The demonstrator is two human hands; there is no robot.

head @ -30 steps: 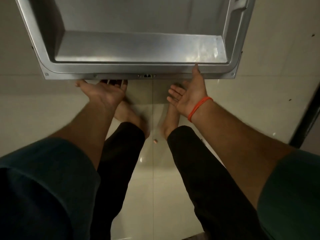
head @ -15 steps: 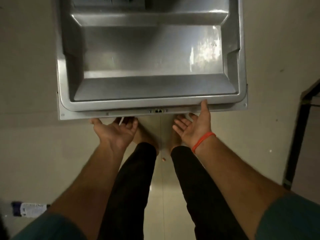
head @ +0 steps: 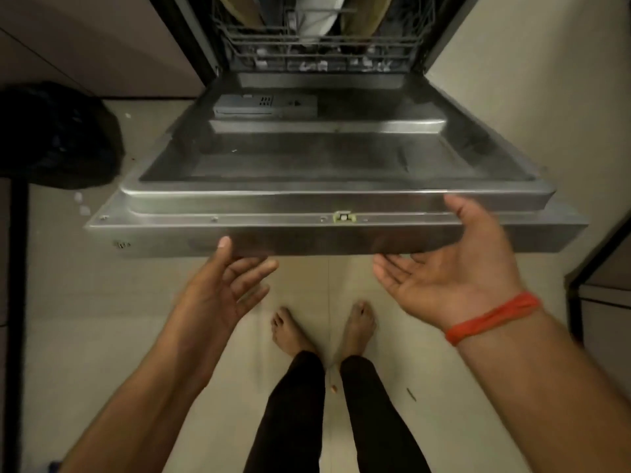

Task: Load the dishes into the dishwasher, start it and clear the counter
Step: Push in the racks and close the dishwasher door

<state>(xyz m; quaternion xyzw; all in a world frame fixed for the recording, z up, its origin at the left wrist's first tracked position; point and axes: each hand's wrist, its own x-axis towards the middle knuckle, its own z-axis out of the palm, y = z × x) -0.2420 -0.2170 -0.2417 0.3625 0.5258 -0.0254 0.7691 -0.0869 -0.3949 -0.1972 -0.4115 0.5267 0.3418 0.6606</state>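
Observation:
The steel dishwasher door hangs partly raised in front of me, its inner face up. My left hand is palm up under the door's front edge, thumb against the edge and fingers straight beneath it. My right hand, with a red band at the wrist, is also palm up, its thumb over the top rim and its fingers under the edge. Behind the door the lower rack holds several dishes, one of them a white plate.
A black bag lies on the floor at the left. Cabinet fronts flank the dishwasher on both sides. My bare feet stand on the tiled floor below the door, with a few small crumbs nearby.
The door's front edge has risen with both hands under it. The view has tilted up, so the rack with dishes now shows.

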